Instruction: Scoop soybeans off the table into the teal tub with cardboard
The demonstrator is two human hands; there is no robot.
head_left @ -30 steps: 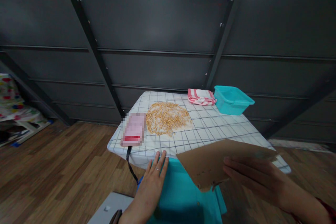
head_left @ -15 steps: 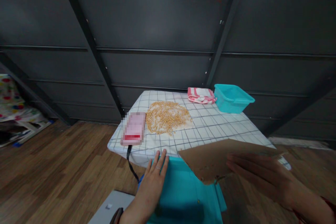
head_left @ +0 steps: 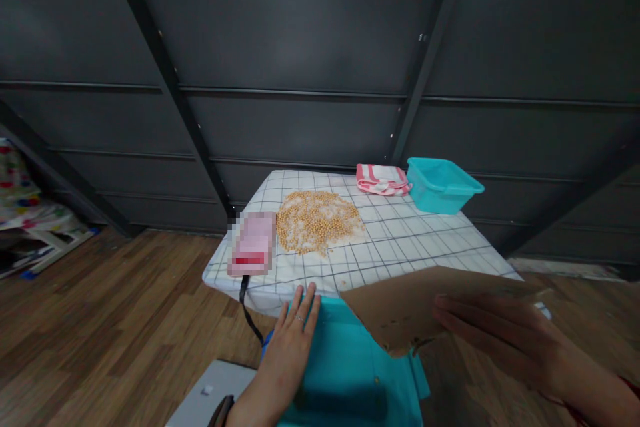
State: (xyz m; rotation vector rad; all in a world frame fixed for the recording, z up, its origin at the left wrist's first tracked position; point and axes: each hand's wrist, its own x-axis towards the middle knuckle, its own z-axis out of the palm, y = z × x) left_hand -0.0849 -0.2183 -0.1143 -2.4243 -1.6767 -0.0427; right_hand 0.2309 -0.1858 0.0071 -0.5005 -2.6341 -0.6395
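Note:
In my right hand (head_left: pixel 495 327) is a piece of brown cardboard (head_left: pixel 400 307), tilted over the near edge of the table and the right part of a large turquoise bin (head_left: pixel 345 360). My left hand (head_left: pixel 293 333), a ring on one finger, lies with its fingers stretched out on the bin's left rim by the table edge. A few small specks show inside the bin. Beyond my hands, yellow soybeans (head_left: pixel 320 220) mixed with white grains are spread in a patch on the checked tablecloth (head_left: pixel 395 247).
A small turquoise basket (head_left: pixel 443 190) and a folded pink-and-white towel (head_left: pixel 383 180) sit at the back right. At the left lies a pink, pixelated box (head_left: pixel 254 240) with a black strap (head_left: pixel 247 310). A grey box (head_left: pixel 213 387) stands on the wooden floor. Dark wall panels rise behind.
The view has shifted very slightly. Both hands, the cardboard and the soybeans hold nearly the same places.

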